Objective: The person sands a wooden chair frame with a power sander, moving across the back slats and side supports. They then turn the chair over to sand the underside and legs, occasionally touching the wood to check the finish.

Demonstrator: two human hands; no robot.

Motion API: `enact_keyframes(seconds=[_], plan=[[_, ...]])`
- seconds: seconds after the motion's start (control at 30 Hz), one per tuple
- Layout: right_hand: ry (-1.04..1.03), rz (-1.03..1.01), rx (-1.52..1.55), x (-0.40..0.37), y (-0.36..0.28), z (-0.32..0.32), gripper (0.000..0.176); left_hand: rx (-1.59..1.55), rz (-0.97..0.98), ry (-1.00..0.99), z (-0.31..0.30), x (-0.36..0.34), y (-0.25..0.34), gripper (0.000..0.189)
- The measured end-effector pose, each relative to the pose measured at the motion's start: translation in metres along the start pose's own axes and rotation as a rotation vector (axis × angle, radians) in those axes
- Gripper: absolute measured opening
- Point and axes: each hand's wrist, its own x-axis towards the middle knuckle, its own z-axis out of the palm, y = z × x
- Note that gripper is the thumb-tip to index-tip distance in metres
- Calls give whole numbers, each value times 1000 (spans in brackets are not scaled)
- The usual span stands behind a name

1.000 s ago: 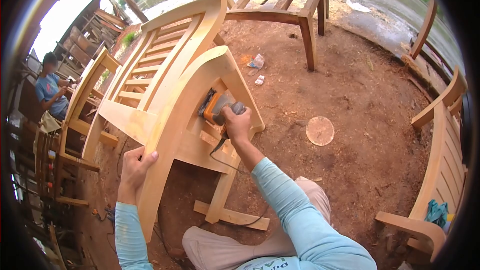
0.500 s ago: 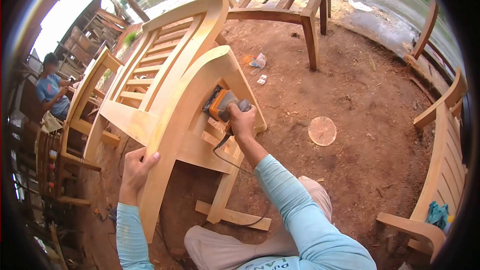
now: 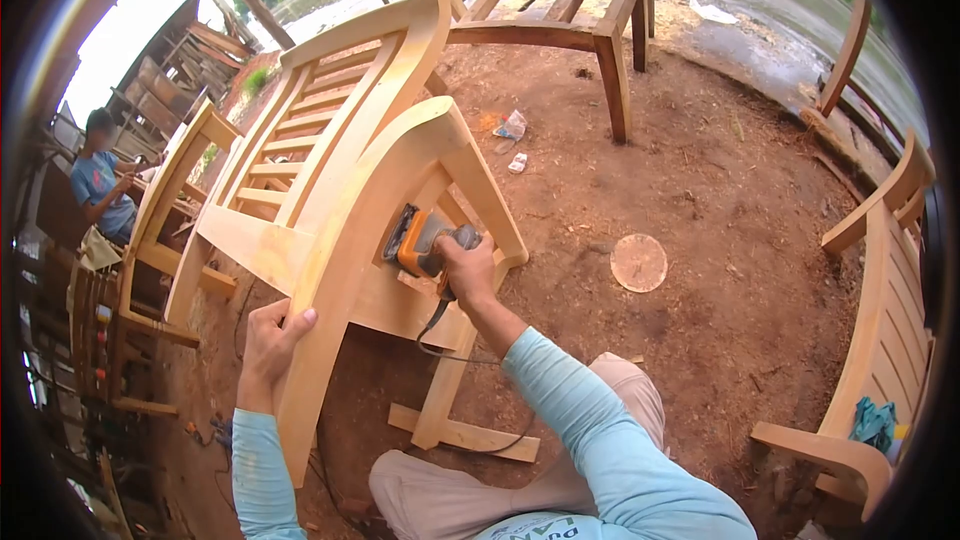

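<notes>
My right hand (image 3: 468, 270) is wrapped round an orange and grey electric sander (image 3: 418, 242). The sander's pad lies against the inner edge of the curved arm piece of a pale wooden bench (image 3: 372, 165). From the tool a dark cord (image 3: 425, 340) loops down past my forearm. Lower left, my left hand (image 3: 268, 345) grips the edge of the same curved piece, with the thumb on the near face and the fingers partly hidden. The bench stands tilted in front of me, its slatted part at the upper left.
A darker wooden frame (image 3: 615, 50) stands at the back. On the right is another slatted bench (image 3: 880, 310) with a teal cloth (image 3: 873, 423) on it. A round wooden disc (image 3: 638, 263) lies on the dirt. A person (image 3: 105, 185) sits at the far left, near more wooden furniture.
My right hand has moved the sander a short way down and left along the curved arm piece. My left hand keeps its hold in the same place.
</notes>
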Motion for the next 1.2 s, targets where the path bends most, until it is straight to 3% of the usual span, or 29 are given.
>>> enact_keyframes(seconds=[0.2, 0.4, 0.57, 0.67, 0.8, 1.0, 1.2], plan=[[126, -20, 38, 37, -8, 3, 73, 7, -3, -13, 0, 2, 6, 46], [118, -14, 7, 36, -10, 1, 77, 6, 14, -15, 0, 1, 5, 45], [3, -97, -69, 6, -3, 2, 76, 12, 38, -16, -1, 2, -1, 43], [-104, -31, -134, -7, -7, -9, 72, -2, 23, -25, -1, 1, 2, 44], [-412, 108, -56, 6, -2, -21, 64, 19, 16, -28, -3, 0, 3, 46], [-134, 14, -159, -14, -31, -19, 70, 24, 22, -24, -3, 0, 4, 48], [-117, 29, -95, -1, -32, -19, 76, 35, 10, -31, -3, 2, 1, 48]])
